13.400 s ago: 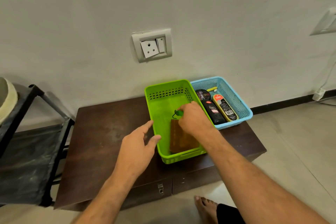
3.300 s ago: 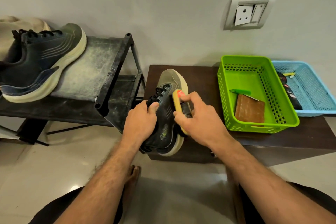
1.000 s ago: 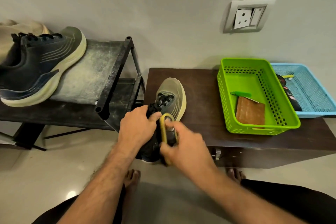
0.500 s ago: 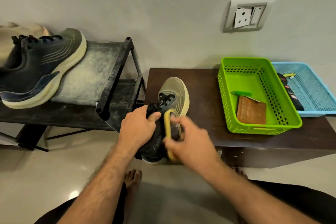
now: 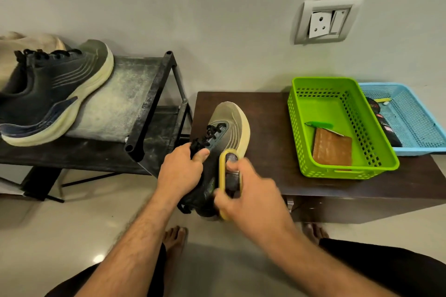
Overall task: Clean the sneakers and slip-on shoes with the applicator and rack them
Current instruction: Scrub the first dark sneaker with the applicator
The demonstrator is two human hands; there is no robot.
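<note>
Yellow plastic catches the eye first: the applicator [image 5: 225, 182], a yellow-framed sponge pad, sits pressed against the side of the sneaker [image 5: 220, 147], and this looks like the cleaning step in full swing. The right hand [image 5: 243, 196] wraps its fingers round the applicator's frame, thumb on the near side, wrist angled in from the lower right with the forearm reaching across the body. The left hand [image 5: 182, 173] grips the sneaker at the laces and tongue, thumb on top and fingers curled over the collar, bracing it. The shoe lies at the front left corner of the dark wooden table [image 5: 270, 128], toe pointing toward the wall and heel hanging out past the front edge. Its pale sole faces right, toward the green basket [image 5: 342, 171].

Over on the left, the other sneaker [image 5: 53, 94] is up on the top shelf of the rack [image 5: 149, 103], sole tilted against the dusty fabric, so one shoe seems to be dealt with. By my reading, the next move calls for working the pad on along the upper and the midsole, keeping the left hand firm so the shoe does not twist, then lifting it across to the rack beside its partner. Slip-on shoes are not clearly in sight.
</note>
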